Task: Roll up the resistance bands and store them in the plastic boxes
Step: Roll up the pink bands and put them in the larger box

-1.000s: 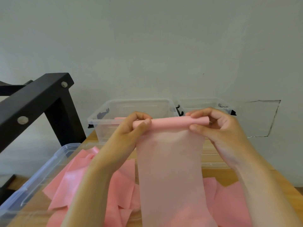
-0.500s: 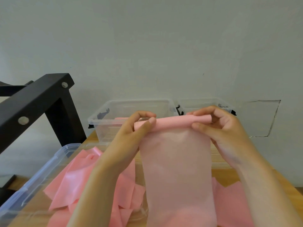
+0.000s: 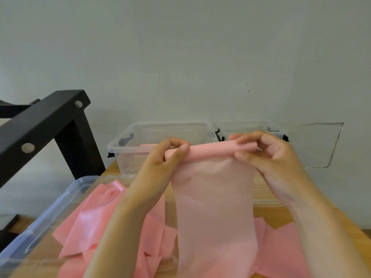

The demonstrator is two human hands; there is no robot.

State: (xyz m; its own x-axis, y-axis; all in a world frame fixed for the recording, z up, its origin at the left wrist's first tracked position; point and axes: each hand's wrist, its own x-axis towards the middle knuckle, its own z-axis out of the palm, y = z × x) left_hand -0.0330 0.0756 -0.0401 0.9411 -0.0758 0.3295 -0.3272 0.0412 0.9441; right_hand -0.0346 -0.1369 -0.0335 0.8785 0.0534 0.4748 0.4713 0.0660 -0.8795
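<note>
A pink resistance band (image 3: 214, 201) hangs in front of me, its top edge wound into a thin roll (image 3: 210, 151). My left hand (image 3: 164, 157) pinches the roll's left end between thumb and fingers. My right hand (image 3: 267, 153) pinches the right end the same way. The loose length drops down out of the bottom of the view. Behind the roll stand two clear plastic boxes, a left one (image 3: 128, 146) holding something pink and a right one (image 3: 279, 133).
Several loose pink bands (image 3: 96, 223) lie in a large clear tub (image 3: 46, 215) on the wooden table (image 3: 281, 215). A black metal frame (image 3: 50, 125) stands at the left. A pale wall is close behind the boxes.
The roll has shifted slightly right and grown a little thicker as both hands' fingers turned it. The hanging band moved with it.
</note>
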